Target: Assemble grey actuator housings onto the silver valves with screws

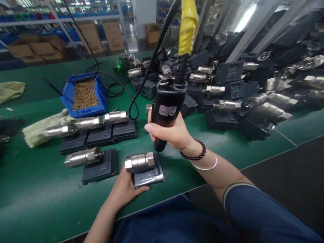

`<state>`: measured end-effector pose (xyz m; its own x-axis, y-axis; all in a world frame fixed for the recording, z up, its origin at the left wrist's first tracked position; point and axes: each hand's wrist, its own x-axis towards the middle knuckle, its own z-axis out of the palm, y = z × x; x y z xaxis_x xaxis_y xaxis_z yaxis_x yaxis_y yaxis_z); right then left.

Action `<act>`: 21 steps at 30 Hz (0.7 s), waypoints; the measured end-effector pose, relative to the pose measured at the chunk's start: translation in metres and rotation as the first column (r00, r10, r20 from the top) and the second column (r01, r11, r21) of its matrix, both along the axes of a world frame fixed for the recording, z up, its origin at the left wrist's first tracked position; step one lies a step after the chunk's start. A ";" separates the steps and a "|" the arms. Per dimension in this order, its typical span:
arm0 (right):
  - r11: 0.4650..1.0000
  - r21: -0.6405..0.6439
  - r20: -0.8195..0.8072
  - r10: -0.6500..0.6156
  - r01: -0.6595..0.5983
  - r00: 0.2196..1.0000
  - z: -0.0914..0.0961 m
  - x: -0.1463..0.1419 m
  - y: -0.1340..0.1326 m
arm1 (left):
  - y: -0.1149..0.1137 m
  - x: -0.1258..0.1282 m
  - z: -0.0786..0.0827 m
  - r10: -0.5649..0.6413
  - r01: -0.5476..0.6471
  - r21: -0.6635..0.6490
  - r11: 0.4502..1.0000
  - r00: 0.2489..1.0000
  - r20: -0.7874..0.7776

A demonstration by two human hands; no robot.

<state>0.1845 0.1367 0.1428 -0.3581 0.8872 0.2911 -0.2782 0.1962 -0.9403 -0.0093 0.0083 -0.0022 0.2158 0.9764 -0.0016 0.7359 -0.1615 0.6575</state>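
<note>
My right hand [172, 133] is wrapped round a black electric screwdriver [167, 108] that hangs on a cable with yellow tape; its tip points down at the far right corner of a dark flat unit [149, 175] with a steel cylinder fitting [139, 162] on top. My left hand [125, 189] grips that unit from its near left side on the green table. The fingers are partly hidden under it.
Four like units [100, 167] with steel fittings lie to the left. A blue bin [84, 96] of small brass screws stands behind them, next to a pale cloth [40, 130]. A big pile of units [227, 91] fills the right. The table edge [227, 173] runs close to me.
</note>
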 end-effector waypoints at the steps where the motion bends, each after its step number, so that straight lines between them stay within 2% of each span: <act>1: 1.000 0.009 0.002 0.013 -0.013 1.000 0.000 -0.001 0.000 | 0.000 0.000 0.000 -0.004 0.004 0.009 1.000 1.000 0.003; 4: 0.999 -0.007 0.012 0.033 -0.033 0.999 -0.001 -0.002 -0.001 | 0.001 0.002 0.002 -0.023 0.023 0.041 0.999 1.000 0.013; 8: 0.972 -0.063 -0.018 0.225 -0.226 0.974 -0.004 0.005 0.007 | 0.000 0.005 0.002 -0.026 0.023 0.089 0.996 0.999 0.029; 10: 0.964 -0.059 -0.111 0.250 -0.258 0.962 -0.004 0.009 0.017 | -0.002 0.008 0.001 -0.018 0.015 0.095 0.995 0.999 0.032; 12: 0.990 -0.042 -0.241 0.122 -0.136 0.963 -0.005 0.007 0.028 | -0.003 0.010 -0.002 -0.007 0.004 0.096 0.995 1.000 0.028; 13: 0.999 -0.033 -0.296 0.018 -0.029 0.955 -0.006 0.004 0.033 | -0.004 0.011 -0.003 0.004 -0.006 0.096 0.995 1.000 0.024; 16: 0.965 0.017 -0.312 -0.242 0.260 0.919 -0.018 -0.013 0.045 | -0.004 0.015 -0.007 0.044 -0.045 0.094 0.995 0.999 0.015; 18: 0.941 0.049 -0.261 -0.312 0.335 0.914 -0.032 -0.026 0.048 | -0.003 0.018 -0.008 0.054 -0.057 0.089 0.994 0.998 0.030; 21: 0.938 0.069 -0.224 -0.318 0.340 0.921 -0.050 -0.038 0.046 | -0.003 0.022 -0.005 0.055 -0.060 0.075 0.995 0.996 0.070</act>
<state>0.1465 0.1831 0.0930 0.0267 0.9051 0.4244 -0.3661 0.4039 -0.8383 0.0128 0.0057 -0.0070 0.1560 0.9839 0.0868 0.6995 -0.1721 0.6936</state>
